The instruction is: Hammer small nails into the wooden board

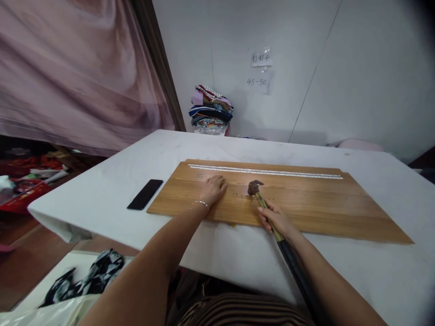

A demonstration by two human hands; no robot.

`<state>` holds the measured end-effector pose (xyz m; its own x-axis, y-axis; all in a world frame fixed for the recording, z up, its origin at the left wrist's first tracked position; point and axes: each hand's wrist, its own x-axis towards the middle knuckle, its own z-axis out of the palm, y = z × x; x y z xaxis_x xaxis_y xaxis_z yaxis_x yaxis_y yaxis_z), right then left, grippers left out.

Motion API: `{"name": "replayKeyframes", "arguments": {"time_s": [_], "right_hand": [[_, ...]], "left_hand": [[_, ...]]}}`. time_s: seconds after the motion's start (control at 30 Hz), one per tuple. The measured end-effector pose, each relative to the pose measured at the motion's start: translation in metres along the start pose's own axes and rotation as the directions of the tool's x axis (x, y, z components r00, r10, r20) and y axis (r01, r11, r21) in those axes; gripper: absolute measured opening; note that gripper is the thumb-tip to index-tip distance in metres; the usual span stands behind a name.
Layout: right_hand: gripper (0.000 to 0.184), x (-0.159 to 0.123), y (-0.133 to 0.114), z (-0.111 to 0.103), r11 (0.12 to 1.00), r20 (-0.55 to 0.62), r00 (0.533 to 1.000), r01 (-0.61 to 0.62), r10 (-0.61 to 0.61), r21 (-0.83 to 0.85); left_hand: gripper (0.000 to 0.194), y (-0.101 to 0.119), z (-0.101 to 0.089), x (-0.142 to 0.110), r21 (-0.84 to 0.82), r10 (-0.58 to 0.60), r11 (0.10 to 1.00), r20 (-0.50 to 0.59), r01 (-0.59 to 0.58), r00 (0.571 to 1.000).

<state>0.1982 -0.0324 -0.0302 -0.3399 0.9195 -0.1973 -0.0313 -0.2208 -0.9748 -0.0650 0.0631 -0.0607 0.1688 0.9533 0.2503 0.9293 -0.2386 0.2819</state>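
A wooden board (322, 203) lies flat on the white-covered table. My right hand (276, 219) is closed round the handle of a claw hammer (277, 235). The rusty hammer head is low over the board, at a row of small dark points (238, 194) that look like nails or nail holes. To the left of the hammer, my left hand (213, 188) rests palm down on the board, its fingers stretched out, with nothing visible in it. A few small nails (200, 175) lie loose on the board just beyond it. Whether the hammer touches a nail, I cannot tell.
Two long white strips (265, 171) run along the board's far side. A black phone (145, 194) lies on the table (102, 181) left of the board. Folded cloths (211, 110) are stacked behind the table, by the wall. A pink curtain (84, 68) hangs at the left.
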Motion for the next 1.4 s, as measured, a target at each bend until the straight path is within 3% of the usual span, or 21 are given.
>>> {"name": "replayKeyframes", "arguments": {"time_s": [1.4], "right_hand": [[0.034,-0.0003,-0.0015,0.0002,1.0,0.007,1.0,0.01,-0.009,-0.023]], "left_hand": [[0.027,-0.001,0.0013,0.0008,0.004,0.022,1.0,-0.016,-0.022,1.0]]}}
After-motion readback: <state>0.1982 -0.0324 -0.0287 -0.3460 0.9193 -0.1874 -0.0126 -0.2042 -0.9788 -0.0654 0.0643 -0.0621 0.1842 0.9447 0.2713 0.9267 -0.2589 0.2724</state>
